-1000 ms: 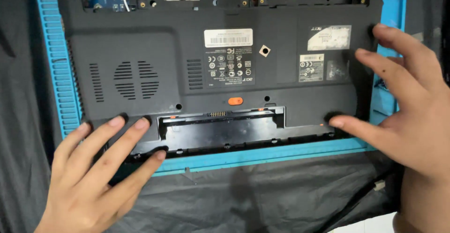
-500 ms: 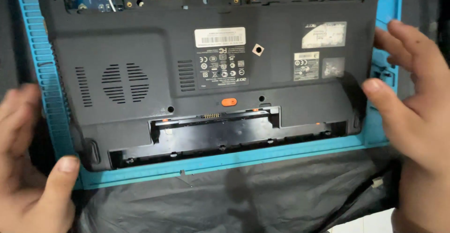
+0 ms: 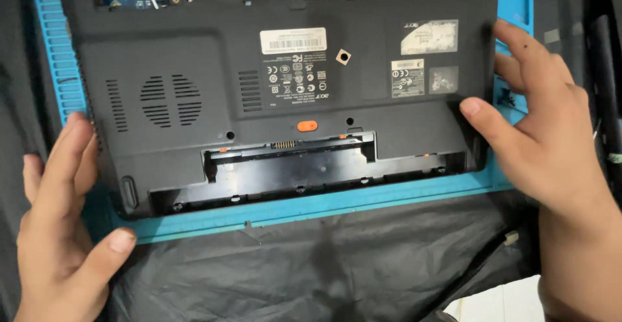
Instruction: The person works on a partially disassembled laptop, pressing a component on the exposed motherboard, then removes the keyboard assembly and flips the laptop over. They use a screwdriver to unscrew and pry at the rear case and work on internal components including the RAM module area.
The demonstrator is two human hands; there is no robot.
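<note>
While black cloth (image 3: 337, 276) covers the desk below it, the upturned laptop base (image 3: 285, 102) serves as the landmark: a dark plastic shell lying bottom side up on a blue work mat (image 3: 324, 208), whose ribbed edge shows along the laptop's left side and whose front strip runs just beneath its near edge. At the laptop's left edge, the left hand (image 3: 61, 218) is spread wide, fingers (image 3: 68, 147) laid against the side of the shell and thumb stretched toward the near left corner; it grips nothing closed. At the laptop's right edge, the right hand (image 3: 544, 134) is likewise open, thumb pressed on the underside near the right corner and fingers reaching around the side. Along the laptop's near edge the long empty battery bay (image 3: 291, 173) lies open. Left of centre sits the round fan vent (image 3: 170, 100). Near the middle are white labels (image 3: 293, 40), and just above the bay a small orange latch (image 3: 306, 126).
</note>
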